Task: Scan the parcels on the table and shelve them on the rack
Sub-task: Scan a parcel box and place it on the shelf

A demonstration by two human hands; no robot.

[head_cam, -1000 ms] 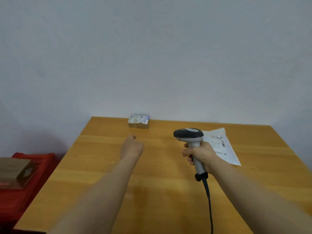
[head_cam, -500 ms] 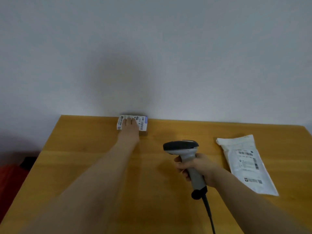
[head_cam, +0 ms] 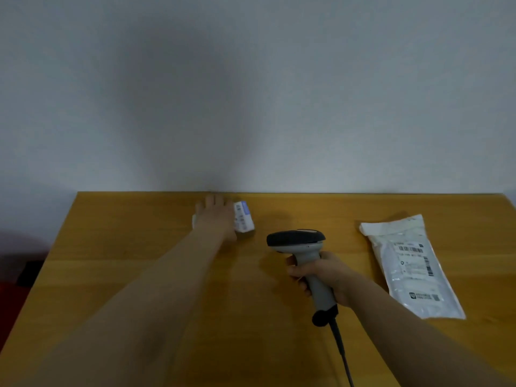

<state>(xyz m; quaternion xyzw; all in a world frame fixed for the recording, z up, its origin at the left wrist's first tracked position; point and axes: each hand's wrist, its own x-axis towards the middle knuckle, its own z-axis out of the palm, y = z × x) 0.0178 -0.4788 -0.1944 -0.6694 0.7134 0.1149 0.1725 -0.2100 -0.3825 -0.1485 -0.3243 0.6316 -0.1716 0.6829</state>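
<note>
Covering far labelled box (head_cam: 243, 219) with left hand (head_cam: 216, 216), grip unclear.
Clutching barcode scanner (head_cam: 296, 238) in right hand (head_cam: 329, 275), left of white mailer bag (head_cam: 410, 263).

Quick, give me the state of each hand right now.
Left hand: lies over the small labelled box; grip cannot be told.
Right hand: grips the barcode scanner by its handle.

Plain pale grey wall (head_cam: 335, 93), a broad soft shadow (head_cam: 173, 107) left of centre. Wooden table (head_cam: 125, 247), far edge against the wall. Blurred red object (head_cam: 11, 291) low left. Light dim.
</note>
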